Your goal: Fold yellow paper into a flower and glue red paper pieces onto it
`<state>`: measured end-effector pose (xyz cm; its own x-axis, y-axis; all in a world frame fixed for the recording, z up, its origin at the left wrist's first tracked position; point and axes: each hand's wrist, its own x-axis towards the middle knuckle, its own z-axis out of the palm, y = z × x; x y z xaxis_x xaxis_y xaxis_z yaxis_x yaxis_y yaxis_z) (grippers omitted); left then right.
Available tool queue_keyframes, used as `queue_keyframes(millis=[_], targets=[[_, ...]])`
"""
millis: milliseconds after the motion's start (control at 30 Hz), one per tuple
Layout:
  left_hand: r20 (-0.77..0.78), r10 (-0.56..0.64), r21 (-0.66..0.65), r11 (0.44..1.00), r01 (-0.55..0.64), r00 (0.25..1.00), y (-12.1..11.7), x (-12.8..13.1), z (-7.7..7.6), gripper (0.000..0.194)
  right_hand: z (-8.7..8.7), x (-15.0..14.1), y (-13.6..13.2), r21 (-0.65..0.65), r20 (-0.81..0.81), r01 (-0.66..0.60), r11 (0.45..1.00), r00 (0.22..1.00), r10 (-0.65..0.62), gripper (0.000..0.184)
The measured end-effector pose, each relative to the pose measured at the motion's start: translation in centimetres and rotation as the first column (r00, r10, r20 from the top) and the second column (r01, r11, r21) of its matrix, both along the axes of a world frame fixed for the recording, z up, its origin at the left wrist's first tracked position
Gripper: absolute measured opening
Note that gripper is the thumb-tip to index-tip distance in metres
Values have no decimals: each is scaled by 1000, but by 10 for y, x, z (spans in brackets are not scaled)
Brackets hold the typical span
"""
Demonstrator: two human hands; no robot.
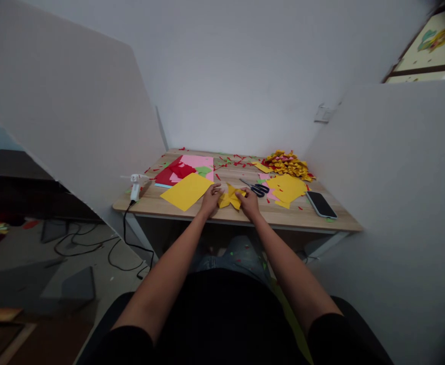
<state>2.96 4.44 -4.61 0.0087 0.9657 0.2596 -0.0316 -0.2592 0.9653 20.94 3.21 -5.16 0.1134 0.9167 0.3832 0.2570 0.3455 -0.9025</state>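
Seen from head height, a person in a black short-sleeved top sat at a pale wood-grain table [150, 205]. The landmark was a pair of metal scissors with dark blue handles [259, 190]. Just left of the scissors and nearer the person lay a yellow folded-paper shape with pointed, petal-like flaps [228, 201], between both hands. The right hand [250, 204] pinched its right side between thumb and fingers. The left hand [210, 198] was half curled at its left side; whether those fingers gripped it, one cannot tell.

Farther left of the scissors lay a flat yellow rectangular paper sheet [186, 192] and, behind that, a stack of pink and red paper sheets [201, 160] topped with crumpled-looking red paper [184, 170]. Right of the scissors were loose flat yellow paper pieces [289, 189], and beyond these a dark-screened phone [323, 206]. Behind the scissors and to their right rose a heap of small yellow folded-paper pieces [289, 165]; small red and green paper scraps [240, 162] were strewn behind the scissors
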Motion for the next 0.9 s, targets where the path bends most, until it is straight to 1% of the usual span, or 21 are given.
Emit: queue_keyframes(millis=[100, 167, 233, 400, 500, 633, 767, 900], targets=[[-50, -15, -10, 1000, 15, 999, 1, 1, -3, 41, -4, 3, 5, 5, -58, 69, 998, 996, -68, 34], [-97, -27, -18, 1000, 26, 995, 2, 2, -6, 38, -7, 4, 8, 5, -94, 98, 995, 991, -97, 32], [-141, -38, -35, 999, 33, 989, 3, 4, -9, 33, -8, 5, 10, 6, -121, 121, 993, 985, -120, 31], [-197, -22, -78, 997, 7, 980, 2, 3, -11, 36, -8, 5, 11, 24, -142, 156, 987, 978, -151, 30], [-175, -20, -96, 995, 3, 984, -1, 3, -9, 37, -5, 7, 9, 65, -135, 168, 984, 978, -159, 25], [-95, -26, -130, 991, 13, 995, -4, 5, -5, 36, -2, 7, 8, 109, -143, 182, 977, 976, -165, 18], [-31, 2, -121, 993, -6, 1000, -5, 5, -1, 35, -2, 6, 8, 92, -179, 159, 983, 974, -141, 25], [-9, 49, -83, 995, -49, 999, -6, 3, -1, 31, -4, 4, 9, 44, -214, 134, 990, 969, -122, 35]])
